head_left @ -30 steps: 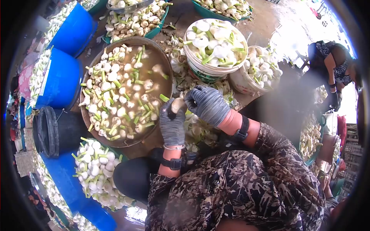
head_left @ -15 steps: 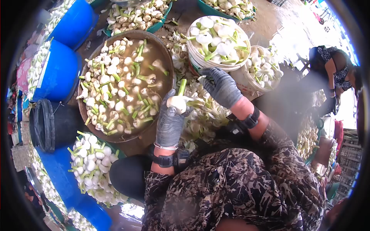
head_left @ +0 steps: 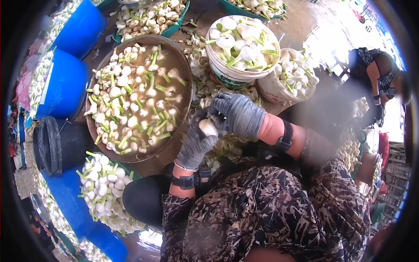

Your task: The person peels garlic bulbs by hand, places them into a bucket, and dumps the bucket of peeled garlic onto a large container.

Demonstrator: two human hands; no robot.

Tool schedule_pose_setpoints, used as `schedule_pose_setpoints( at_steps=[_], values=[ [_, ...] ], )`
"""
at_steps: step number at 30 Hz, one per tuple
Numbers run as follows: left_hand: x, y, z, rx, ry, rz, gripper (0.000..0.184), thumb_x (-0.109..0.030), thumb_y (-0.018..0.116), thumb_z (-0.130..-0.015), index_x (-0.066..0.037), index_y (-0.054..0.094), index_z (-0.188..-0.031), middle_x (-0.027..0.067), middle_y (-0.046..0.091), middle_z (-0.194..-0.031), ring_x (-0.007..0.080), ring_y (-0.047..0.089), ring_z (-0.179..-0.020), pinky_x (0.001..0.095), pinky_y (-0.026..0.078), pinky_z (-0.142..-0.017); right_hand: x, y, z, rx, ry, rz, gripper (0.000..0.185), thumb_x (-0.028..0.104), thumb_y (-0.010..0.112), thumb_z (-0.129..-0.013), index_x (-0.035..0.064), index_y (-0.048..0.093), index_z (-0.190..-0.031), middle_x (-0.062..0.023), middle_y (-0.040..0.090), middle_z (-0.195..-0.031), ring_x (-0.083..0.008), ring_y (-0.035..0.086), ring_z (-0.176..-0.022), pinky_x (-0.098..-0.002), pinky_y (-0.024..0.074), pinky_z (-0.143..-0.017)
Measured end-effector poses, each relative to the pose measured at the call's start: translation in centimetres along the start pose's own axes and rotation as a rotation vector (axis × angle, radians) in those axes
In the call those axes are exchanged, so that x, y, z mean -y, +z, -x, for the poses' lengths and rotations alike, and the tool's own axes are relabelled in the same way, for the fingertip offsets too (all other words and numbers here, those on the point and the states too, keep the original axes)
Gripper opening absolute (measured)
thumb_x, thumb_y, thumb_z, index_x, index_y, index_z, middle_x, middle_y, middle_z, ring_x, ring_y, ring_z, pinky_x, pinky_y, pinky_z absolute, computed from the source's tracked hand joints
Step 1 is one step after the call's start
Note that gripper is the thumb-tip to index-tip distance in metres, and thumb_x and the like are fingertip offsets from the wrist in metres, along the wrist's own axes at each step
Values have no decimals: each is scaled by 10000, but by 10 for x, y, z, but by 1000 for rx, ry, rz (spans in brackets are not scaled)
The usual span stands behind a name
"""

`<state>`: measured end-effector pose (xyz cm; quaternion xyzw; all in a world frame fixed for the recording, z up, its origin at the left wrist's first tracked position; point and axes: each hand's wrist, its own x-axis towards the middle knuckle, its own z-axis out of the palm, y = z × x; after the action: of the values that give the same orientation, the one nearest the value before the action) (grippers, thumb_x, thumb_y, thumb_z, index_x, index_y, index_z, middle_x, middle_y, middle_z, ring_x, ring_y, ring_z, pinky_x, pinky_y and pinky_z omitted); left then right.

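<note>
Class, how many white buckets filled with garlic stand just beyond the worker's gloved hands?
2. The first bucket stands just beyond the right hand; the second bucket is to the first one's right. More could be hidden behind them.

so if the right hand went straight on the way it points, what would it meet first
Likely the left hand, which holds a garlic bulb, though exact depth is hard to tell.

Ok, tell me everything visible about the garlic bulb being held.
The garlic bulb is off-white, rounded and smooth-looking. It sits in the gray-gloved left grip, above loose garlic peelings. The gray-gloved right grip is close by its upper right side; whether it touches is unclear. Part of the bulb is hidden, and no stem shows.
</note>
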<state>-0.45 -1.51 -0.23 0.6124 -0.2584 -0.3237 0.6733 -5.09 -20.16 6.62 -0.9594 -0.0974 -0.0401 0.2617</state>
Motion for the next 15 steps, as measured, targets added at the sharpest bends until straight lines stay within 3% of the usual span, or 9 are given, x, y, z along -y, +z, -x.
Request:
schedule_pose_setpoints(
  at_steps=[2, 6, 9, 10, 12, 13, 14, 15],
  values=[
    [-10, 2, 1, 65, 4, 53, 811, -246, 721, -750, -12, 318, -1413, 141, 524, -1259, 212, 541, -1110, 330, 450, -957, -11, 13, 1, 71, 164, -243, 166, 176, 615, -804, 47, 640, -906, -189, 637, -809, -400, 606, -752, -442, 493, -678],
    [-10, 1, -1, 1, 201, -445, 775, -217, 697, -764, -43, 317, -1417, 130, 495, -1269, 226, 496, -1175, 343, 414, -1000, -18, 16, 6, 92, 212, -408, 216, 216, 633, -839, 24, 602, -932, -204, 642, -819, -414, 605, -757, -458, 481, -682],
    [-7, 1, -1, -19, 81, -260, 792, -303, 691, -767, -26, 331, -1416, 101, 464, -1322, 202, 445, -1217, 336, 334, -1065, -22, 13, 15, 101, 129, -581, 229, 230, 644, -845, 25, 590, -931, -201, 633, -819, -411, 600, -776, -454, 477, -683],
    [-5, 0, -1, -20, 78, -259, 792, -303, 691, -767, -26, 331, -1416, 101, 464, -1322, 202, 445, -1217, 336, 334, -1065, -19, 13, 17, 104, 130, -582, 229, 230, 644, -845, 25, 590, -931, -201, 633, -819, -411, 600, -776, -454, 477, -683],
    [-1, 0, -1, 68, -62, 125, 770, -343, 698, -791, -24, 351, -1400, 83, 506, -1257, 184, 482, -1154, 326, 383, -1012, -11, 14, 20, 17, 143, -358, 222, 231, 649, -841, 29, 585, -909, -189, 624, -805, -403, 600, -783, -454, 475, -683],
    [-14, 9, -1, 20, -115, 194, 673, -334, 677, -842, -24, 390, -1365, 65, 534, -1198, 172, 504, -1112, 312, 413, -960, -12, 19, 19, -79, -4, -220, 203, 218, 646, -837, 34, 583, -892, -187, 613, -782, -402, 596, -767, -451, 478, -675],
    [-10, 8, -1, 19, -119, 194, 673, -334, 677, -842, -24, 390, -1365, 65, 534, -1198, 172, 504, -1112, 312, 413, -960, -13, 22, 20, -78, -3, -223, 203, 218, 646, -837, 34, 583, -892, -187, 613, -782, -402, 596, -767, -451, 478, -675],
    [-2, 5, -3, 10, -99, -17, 582, -239, 644, -852, -26, 413, -1341, 98, 548, -1183, 188, 533, -1070, 315, 438, -929, -12, 24, 21, -81, 57, -201, 193, 210, 641, -837, 33, 584, -888, -189, 615, -782, -402, 598, -764, -451, 479, -671]
  ],
)
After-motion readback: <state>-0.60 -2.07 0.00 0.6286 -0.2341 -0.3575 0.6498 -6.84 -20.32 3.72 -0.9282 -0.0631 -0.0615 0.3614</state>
